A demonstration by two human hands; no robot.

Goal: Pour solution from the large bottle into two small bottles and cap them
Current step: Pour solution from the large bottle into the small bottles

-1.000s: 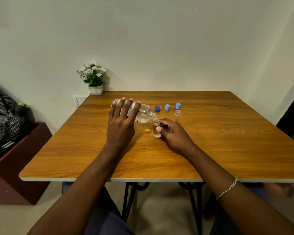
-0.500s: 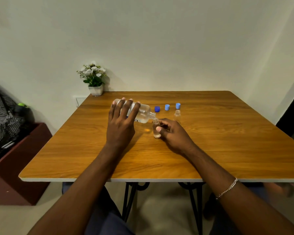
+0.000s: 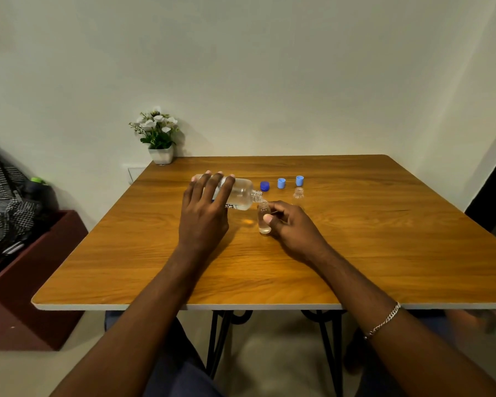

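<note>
My left hand (image 3: 205, 209) grips the large clear bottle (image 3: 241, 193), tipped on its side with its open neck over the mouth of a small clear bottle (image 3: 264, 217). My right hand (image 3: 291, 224) holds that small bottle upright on the table, thumb on its front; a little clear liquid sits at its bottom. A second small bottle (image 3: 298, 196) stands uncapped just behind my right hand. Behind the bottles lie a dark blue cap (image 3: 265, 186) and two light blue caps (image 3: 281, 183) (image 3: 299, 181) in a row.
The wooden table (image 3: 384, 253) has a white potted flower plant (image 3: 158, 137) at its back left corner. A dark red cabinet (image 3: 35, 267) with checked cloth on it stands to the left of the table. The wall is close behind.
</note>
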